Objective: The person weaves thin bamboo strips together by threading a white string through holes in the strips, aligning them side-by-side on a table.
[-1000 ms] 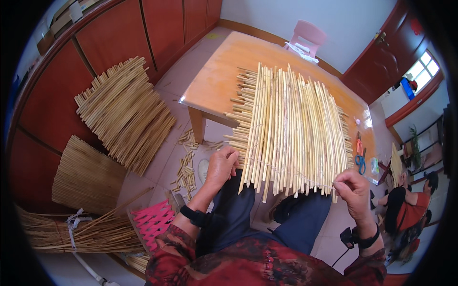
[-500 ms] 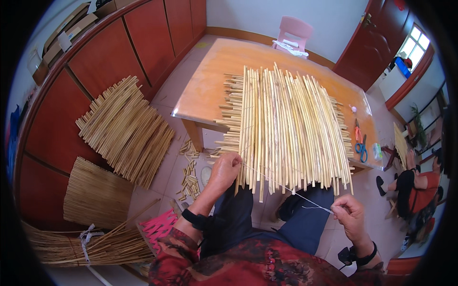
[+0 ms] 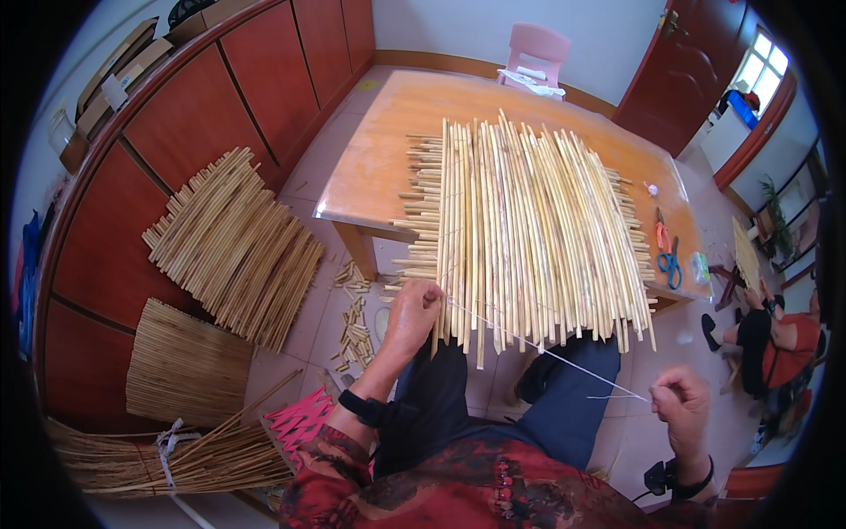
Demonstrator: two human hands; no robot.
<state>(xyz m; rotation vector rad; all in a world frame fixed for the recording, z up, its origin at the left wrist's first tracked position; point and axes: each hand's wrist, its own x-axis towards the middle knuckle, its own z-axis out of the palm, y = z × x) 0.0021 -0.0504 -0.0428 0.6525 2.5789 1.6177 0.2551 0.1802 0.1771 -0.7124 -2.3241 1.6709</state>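
A mat of pale plant stalks (image 3: 538,229) lies upright in rows over a second, crosswise layer of stalks (image 3: 425,207), its near ends hanging past the table edge above my knees. At the mat's near left edge my left hand (image 3: 414,310) is closed in a pinch; whether it grips the thread's end or an edge stalk is hidden. A white thread (image 3: 582,367) runs taut from there down across the stalk ends to my right hand (image 3: 681,401). Thumb and forefinger of that hand pinch the thread, out to the right of my knee. A short loose tail hangs beside it.
Blue- and red-handled scissors (image 3: 666,256) and a small clear box (image 3: 701,267) lie on the wooden table (image 3: 370,176). Two stalk mats (image 3: 233,247) and a tied stalk bundle (image 3: 115,458) stand left, by red cabinets (image 3: 185,115). Cut stubs (image 3: 354,331) litter the floor. Another person (image 3: 784,344) sits right.
My right hand has moved outward to the right and slightly down, drawing out a longer stretch of thread. My left hand stays at the mat's edge.
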